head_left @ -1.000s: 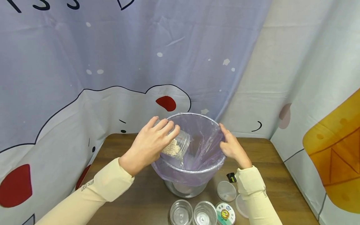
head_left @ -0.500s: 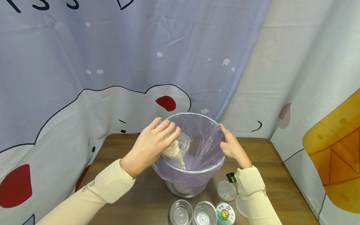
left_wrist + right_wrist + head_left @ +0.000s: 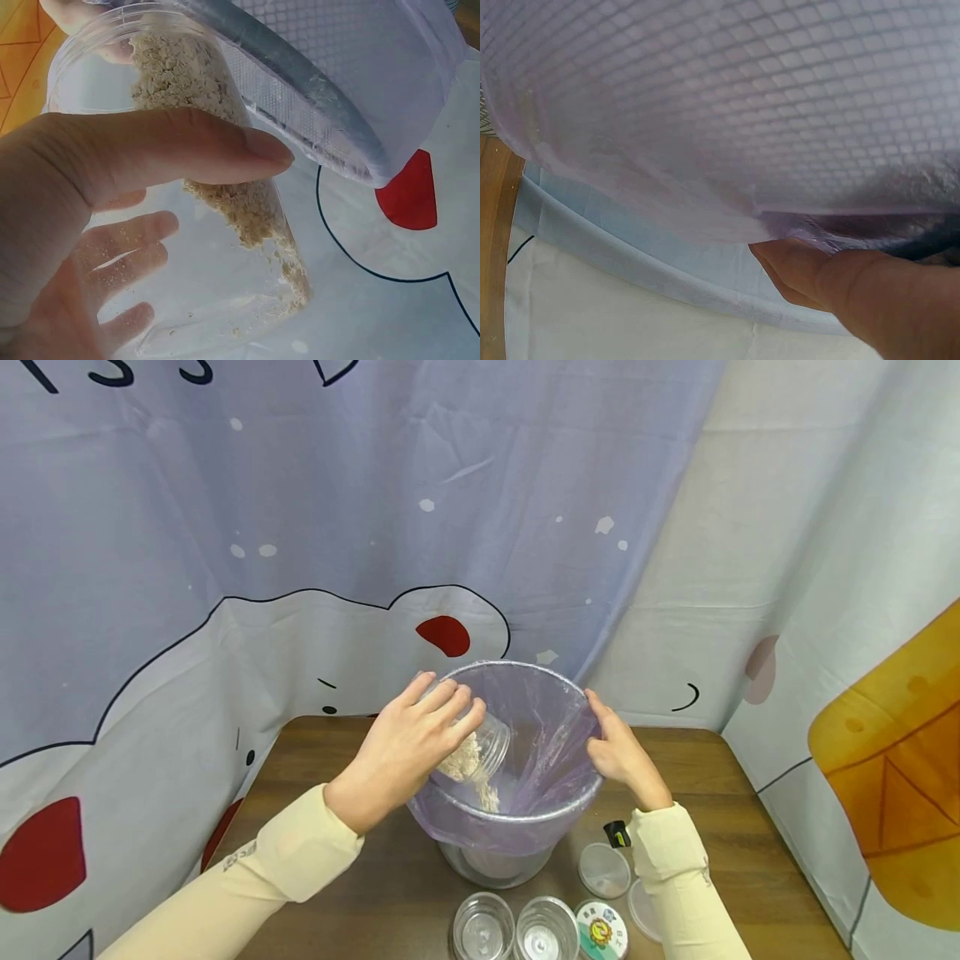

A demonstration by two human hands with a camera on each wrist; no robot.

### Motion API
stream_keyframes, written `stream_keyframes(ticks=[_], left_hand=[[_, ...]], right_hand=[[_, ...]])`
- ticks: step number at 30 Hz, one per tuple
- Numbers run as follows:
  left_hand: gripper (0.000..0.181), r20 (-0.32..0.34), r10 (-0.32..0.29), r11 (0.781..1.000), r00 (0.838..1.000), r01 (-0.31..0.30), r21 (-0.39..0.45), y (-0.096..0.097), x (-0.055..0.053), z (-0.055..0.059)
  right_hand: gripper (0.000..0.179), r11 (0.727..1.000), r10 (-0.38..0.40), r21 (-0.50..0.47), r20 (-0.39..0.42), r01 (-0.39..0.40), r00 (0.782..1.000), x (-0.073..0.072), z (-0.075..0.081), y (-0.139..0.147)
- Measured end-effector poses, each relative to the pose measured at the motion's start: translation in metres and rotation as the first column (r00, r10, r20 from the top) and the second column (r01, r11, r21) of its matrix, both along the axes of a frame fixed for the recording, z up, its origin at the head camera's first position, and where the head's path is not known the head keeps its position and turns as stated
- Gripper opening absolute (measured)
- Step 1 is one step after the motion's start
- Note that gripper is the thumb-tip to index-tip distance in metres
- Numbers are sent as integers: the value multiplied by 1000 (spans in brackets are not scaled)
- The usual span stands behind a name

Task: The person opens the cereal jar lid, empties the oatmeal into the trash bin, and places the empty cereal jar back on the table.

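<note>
My left hand (image 3: 412, 747) grips a clear plastic jar (image 3: 495, 742), tilted over the left rim of a wire-mesh trash bin (image 3: 498, 870). Pale oat-like flakes (image 3: 180, 71) lie along the jar's lower side, and a stream of them falls from its mouth. In the left wrist view, the thumb crosses the jar's near side and the other fingers show through its far wall. A purple plastic bag (image 3: 540, 718) lines the bin and folds over its rim. My right hand (image 3: 626, 758) holds the right rim through the bag, its thumb inside; the right wrist view partly hides those fingers.
In front of the bin stand two clear jars (image 3: 483, 927), without lids. Beside them are a round lid with a colourful label (image 3: 601, 931), two translucent lids (image 3: 604, 870) and a small black object (image 3: 617, 833). Printed curtains (image 3: 337, 527) hang behind the wooden table (image 3: 360, 893).
The jar has shifted slightly right with my left hand. More flakes spill from its mouth than one second ago. My right hand stays on the bin's rim.
</note>
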State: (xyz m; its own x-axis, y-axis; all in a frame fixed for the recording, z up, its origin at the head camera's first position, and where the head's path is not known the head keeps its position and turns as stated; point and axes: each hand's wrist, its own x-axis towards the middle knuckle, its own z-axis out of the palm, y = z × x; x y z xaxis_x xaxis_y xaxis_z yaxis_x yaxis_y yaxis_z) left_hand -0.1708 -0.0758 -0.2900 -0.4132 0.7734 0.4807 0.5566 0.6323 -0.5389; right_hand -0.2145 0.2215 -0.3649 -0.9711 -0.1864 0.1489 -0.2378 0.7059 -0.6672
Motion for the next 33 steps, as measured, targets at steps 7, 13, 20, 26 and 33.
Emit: stream_keyframes(ticks=[7,13,20,26,33], left_hand=[[57,7,4,1000,1000,-3,-9,0,0,0],[58,0,19,1000,1000,-19,-22,2,0,1],[58,-30,1,1000,1000,-1,-28,3,-1,1],[58,-45,-7,999,999,5,-38,4,-1,0],[55,-58,-8,998,998,5,-56,4,-1,-1]], right_hand=[[78,1000,0,-3,5,0,1000,1,0,0],[78,1000,4,-8,4,-4,1000,0,0,0],[79,1000,-1,-15,20,1,1000,0,-1,0],[79,1000,5,-13,21,-5,1000,0,-1,0],[79,1000,10,-14,11,-10,1000,0,-1,1]])
